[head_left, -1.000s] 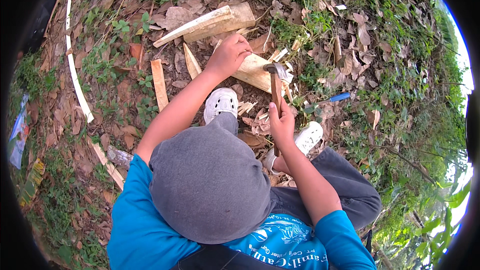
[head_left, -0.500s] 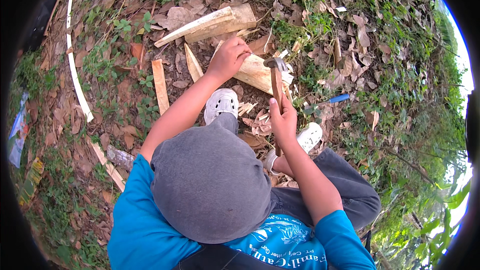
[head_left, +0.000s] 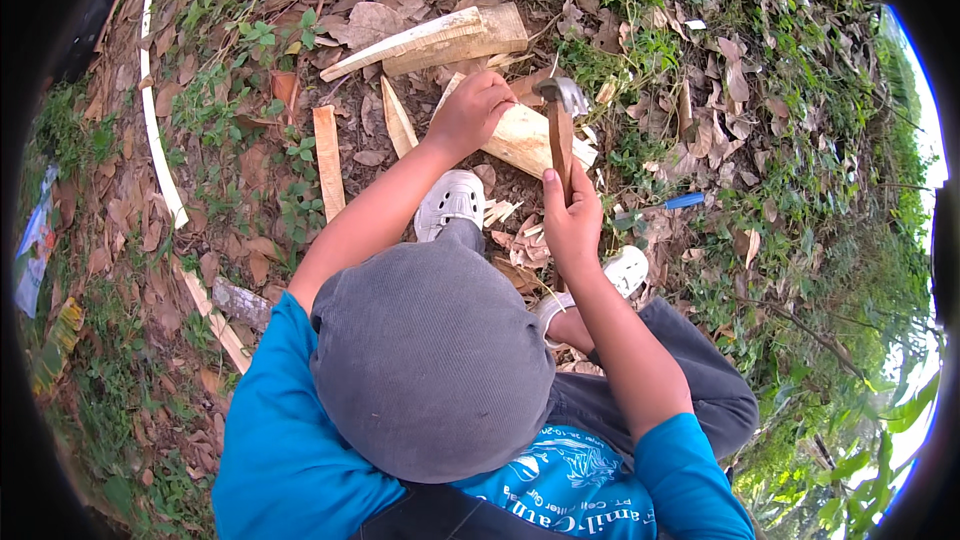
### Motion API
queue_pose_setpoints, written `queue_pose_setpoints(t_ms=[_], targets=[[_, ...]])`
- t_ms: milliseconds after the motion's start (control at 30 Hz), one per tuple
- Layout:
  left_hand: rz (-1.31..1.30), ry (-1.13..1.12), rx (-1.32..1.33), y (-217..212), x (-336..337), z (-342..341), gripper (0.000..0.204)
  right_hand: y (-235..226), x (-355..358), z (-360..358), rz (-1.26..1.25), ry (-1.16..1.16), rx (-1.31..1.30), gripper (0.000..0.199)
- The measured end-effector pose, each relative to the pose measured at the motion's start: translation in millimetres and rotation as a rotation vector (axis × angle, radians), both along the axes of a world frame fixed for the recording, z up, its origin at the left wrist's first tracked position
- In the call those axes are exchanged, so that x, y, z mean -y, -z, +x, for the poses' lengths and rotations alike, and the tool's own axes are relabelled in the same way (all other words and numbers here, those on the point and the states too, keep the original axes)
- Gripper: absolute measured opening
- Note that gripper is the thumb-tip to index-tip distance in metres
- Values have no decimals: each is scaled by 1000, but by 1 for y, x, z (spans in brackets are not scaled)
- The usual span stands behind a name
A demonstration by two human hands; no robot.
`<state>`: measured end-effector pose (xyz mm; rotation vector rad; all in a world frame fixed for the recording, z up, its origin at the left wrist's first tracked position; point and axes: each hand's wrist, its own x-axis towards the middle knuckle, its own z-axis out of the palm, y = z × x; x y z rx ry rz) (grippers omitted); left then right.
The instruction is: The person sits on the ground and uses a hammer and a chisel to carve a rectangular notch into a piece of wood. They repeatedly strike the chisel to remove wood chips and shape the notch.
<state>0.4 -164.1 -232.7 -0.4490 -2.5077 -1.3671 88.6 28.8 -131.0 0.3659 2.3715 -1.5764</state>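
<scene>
My right hand point(head_left: 574, 225) is wrapped round the wooden handle of a claw hammer point(head_left: 562, 135), whose metal head points away from me. Below the hammer head lies a pale, split piece of wood point(head_left: 522, 143) on the ground. Over the left end of this wood my left hand point(head_left: 472, 115) is closed, its fingers curled together; whatever they pinch is hidden. Small wood chips point(head_left: 498, 212) lie between my feet.
A blue-handled tool point(head_left: 684, 200) lies at the right. Further off are a cut wood block point(head_left: 505, 32) and a tapered slat point(head_left: 400, 42). A pointed stake point(head_left: 398, 118) and a flat strip point(head_left: 328, 165) lie left. Dry leaves cover much of the ground.
The whole view has shifted slightly. My right hand still holds the hammer, its head now tilted a little differently, and my left hand stays over the wood.
</scene>
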Motion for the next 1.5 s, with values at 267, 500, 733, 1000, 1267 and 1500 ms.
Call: queue_pose_setpoints(t_ms=[267, 500, 733, 1000, 1267, 1500], targets=[[14, 29, -3, -3, -2, -5, 10, 7, -1, 11, 152, -92, -132, 42], [-6, -7, -10, 0, 4, -2, 9, -38, 7, 6, -140, 39, -98, 39], [-9, 6, -6, -6, 0, -8, 6, -6, 3, 11, 43, 35, 28, 43], [-23, -15, -11, -3, 1, -2, 6, -10, 1, 8, -36, 5, -124, 40], [-49, 7, -36, 0, 2, -2, 10, -24, 0, 4, -97, 17, -19, 39], [-12, 25, -43, -1, 0, -4, 12, -12, 2, 13, -173, 67, 23, 43]])
